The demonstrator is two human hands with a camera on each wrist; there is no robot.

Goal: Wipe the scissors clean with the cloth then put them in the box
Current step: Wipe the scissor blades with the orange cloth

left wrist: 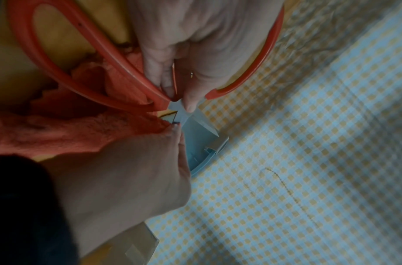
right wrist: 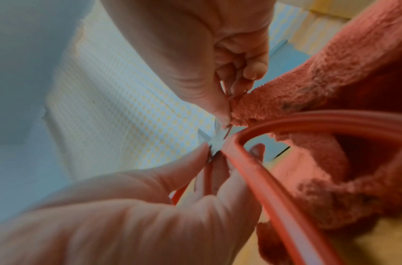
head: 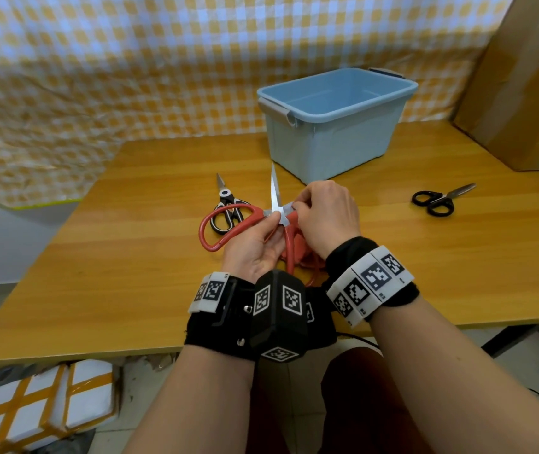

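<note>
Large red-handled scissors (head: 228, 213) are held spread open above the table, one blade pointing up toward the blue box (head: 327, 149). My left hand (head: 271, 224) pinches them at the pivot, thumb on the metal; the left wrist view shows that left hand (left wrist: 181, 95) between the two red loops. My right hand (head: 297, 208) pinches the orange cloth (head: 307, 253) against the other blade, which it hides. In the right wrist view the right hand (right wrist: 227, 111) presses the cloth (right wrist: 320, 86) at the blade root, with the scissors (right wrist: 263, 188) beside it.
Small black-and-white scissors (head: 227, 208) lie just behind the red ones. Black-handled scissors (head: 438, 199) lie at the right of the wooden table (head: 130, 257). A cardboard box (head: 523, 93) stands at the far right. A checked sheet (head: 130, 60) hangs behind.
</note>
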